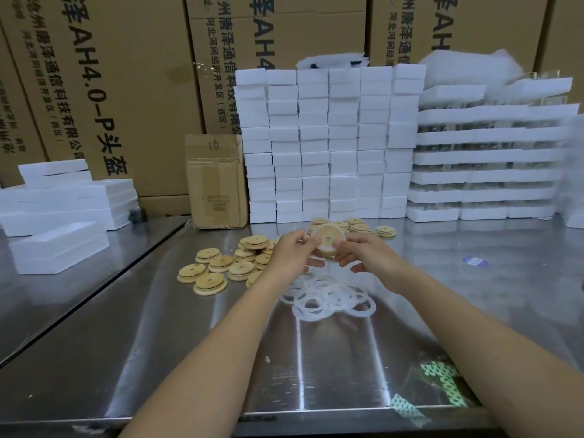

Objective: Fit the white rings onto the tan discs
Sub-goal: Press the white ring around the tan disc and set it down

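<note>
Both hands hold one tan disc [327,238] with a centre hole above the steel table, tilted toward me. My left hand [289,252] pinches its left edge and my right hand [368,252] pinches its right edge. A white ring [325,249] lies along the disc's lower rim. A heap of loose white rings [328,297] lies on the table just below the hands. Several tan discs [221,265] are scattered to the left, and more tan discs [357,227] sit behind the hands.
The steel table [221,358] has a seam at the left. A wall of white foam boxes [331,143] stands at the back, with stacked foam trays [489,159] right, foam pieces [60,210] left, and a small cardboard box [218,181].
</note>
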### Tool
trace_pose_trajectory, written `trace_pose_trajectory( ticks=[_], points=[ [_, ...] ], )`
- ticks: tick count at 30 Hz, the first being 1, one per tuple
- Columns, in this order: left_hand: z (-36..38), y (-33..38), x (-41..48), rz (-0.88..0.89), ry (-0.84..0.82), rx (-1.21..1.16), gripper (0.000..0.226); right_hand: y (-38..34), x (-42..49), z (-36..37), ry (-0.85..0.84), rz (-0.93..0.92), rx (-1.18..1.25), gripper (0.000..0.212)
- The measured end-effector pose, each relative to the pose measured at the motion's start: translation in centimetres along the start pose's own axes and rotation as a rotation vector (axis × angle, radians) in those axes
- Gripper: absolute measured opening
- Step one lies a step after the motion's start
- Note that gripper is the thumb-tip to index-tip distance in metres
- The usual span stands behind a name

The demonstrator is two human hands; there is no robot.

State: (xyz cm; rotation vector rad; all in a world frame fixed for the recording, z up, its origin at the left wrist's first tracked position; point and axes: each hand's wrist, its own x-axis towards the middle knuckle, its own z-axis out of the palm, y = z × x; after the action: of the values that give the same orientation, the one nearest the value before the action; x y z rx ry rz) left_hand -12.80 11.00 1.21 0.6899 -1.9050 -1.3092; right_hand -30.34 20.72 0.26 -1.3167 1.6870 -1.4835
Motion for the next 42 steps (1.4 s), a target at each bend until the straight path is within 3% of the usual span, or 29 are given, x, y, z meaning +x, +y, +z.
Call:
trace_pose_trajectory(
  ticks=[11, 21, 32, 37, 42],
  points=[
    [-0.9, 0.1, -0.3, -0.044, -0.152, -0.266, 0.026, -0.4, -0.3, -0.9, -0.089, 0.058, 0.174, 0.031],
    [-1.1, 0.1, -0.3, -0.095, -0.148, -0.397, 0.015, -0.5, -0.1, -0.9, -0.116, 0.028, 0.250, 0.029],
    [-0.7, -0.2, 0.1, -0.063, -0.058, -0.364, 0.021, -0.6, -0.2, -0.7, -0.117, -0.012, 0.301, 0.018],
    [-0.7, -0.6, 0.3, -0.059, -0.046, -0.396, 0.039, -0.7, -0.4, -0.7, -0.094, -0.068, 0.251, 0.011],
    [-0.8, -0.8, 0.5, -0.063, -0.063, -0.344, 0.040, -0.8, -0.6, -0.5, -0.076, -0.103, 0.172, 0.018]
  ],
)
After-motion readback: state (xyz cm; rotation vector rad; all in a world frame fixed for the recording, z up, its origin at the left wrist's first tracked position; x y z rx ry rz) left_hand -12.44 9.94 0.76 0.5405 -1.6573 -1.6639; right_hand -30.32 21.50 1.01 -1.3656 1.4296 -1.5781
